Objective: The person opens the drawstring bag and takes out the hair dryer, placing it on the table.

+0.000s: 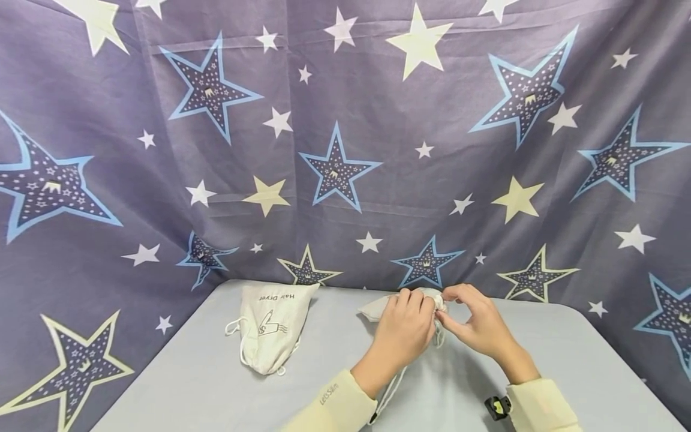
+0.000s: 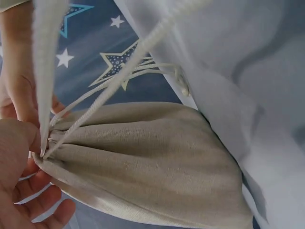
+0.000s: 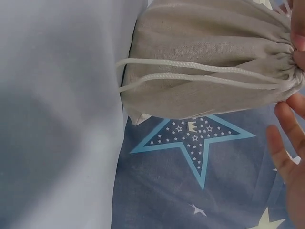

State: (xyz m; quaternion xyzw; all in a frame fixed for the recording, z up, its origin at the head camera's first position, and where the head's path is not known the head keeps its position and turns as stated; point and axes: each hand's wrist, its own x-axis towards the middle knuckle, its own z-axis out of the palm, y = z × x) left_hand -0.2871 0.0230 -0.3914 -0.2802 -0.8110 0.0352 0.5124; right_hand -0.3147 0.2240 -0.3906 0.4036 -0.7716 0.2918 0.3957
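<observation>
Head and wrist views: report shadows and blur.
Head: soft shadow on the table near the right hand; left wrist: thick near cord blurred toward its top, held bag clearer; right wrist: broad, soft-edged shadow on the table.

The head view is bright, wrist views dimmer.

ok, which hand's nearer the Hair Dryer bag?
Left. The left hand pinches the other bag, to the right of the Hair Dryer bag and apart from it; the right hand pinches the same bag farther right.
</observation>
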